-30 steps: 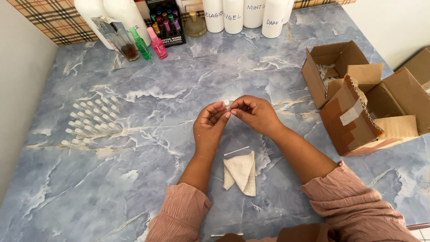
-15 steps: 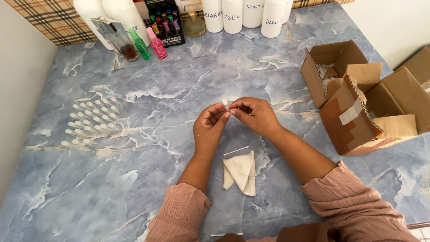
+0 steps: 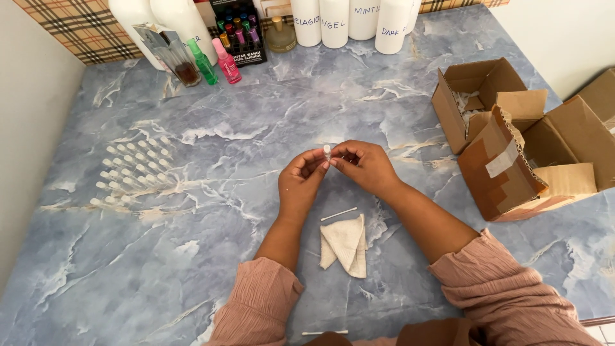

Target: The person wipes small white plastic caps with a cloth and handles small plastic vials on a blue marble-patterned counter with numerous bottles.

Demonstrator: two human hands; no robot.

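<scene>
Tiny vial pinched upright between my fingertips

The vial [image 3: 327, 152] stands on end, long axis vertical, top toward the bottles at the far edge, held above the table [image 3: 256, 115]. My left hand [image 3: 302, 181] and right hand [image 3: 365, 165] both pinch it by thumb and forefinger. It is small and smooth; I judge a loose pinch could let it drop and roll toward the cloth [image 3: 344, 243] or swab [image 3: 339, 214].

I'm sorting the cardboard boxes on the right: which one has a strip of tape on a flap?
The nearer brown box, closest to the right hand; a pale tape strip crosses its raised flap. The box behind it shows no tape.
</scene>
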